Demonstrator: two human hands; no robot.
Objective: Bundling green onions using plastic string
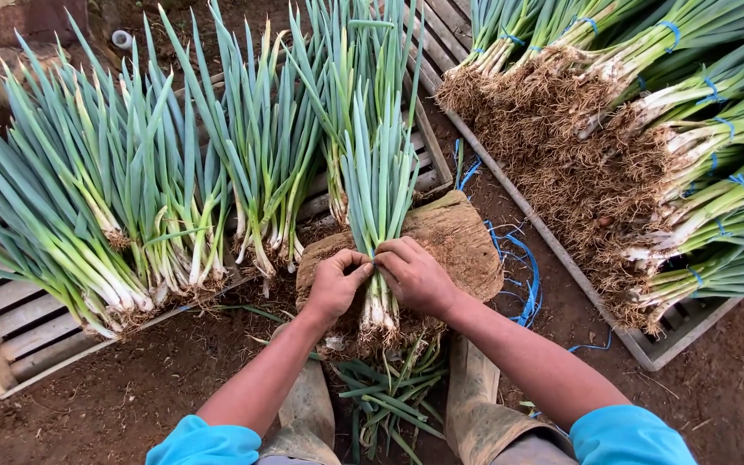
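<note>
Nearest the lens, two mud-caked boots [475,405] are planted on bare soil, with trimmed green leaf scraps [385,400] strewn between them. At far left, a wooden slatted pallet [23,331] is loaded with loose green onions [114,215], roots toward the camera, leaves fanned away. At centre, one bunch of green onions [378,224] is stood on a flat, dirt-crusted wooden block [458,241]. The left hand [336,284] is closed around the bunch's lower stalks from the left; the right hand [415,275] is clamped on the same stalks from the right, fingertips meeting at the stems. Loose blue twine [523,275] is scattered on the ground just right of the block. At far right, a second pallet [647,344] is stacked with tied bundles [691,129], each banded in blue, roots pointing left.
</note>
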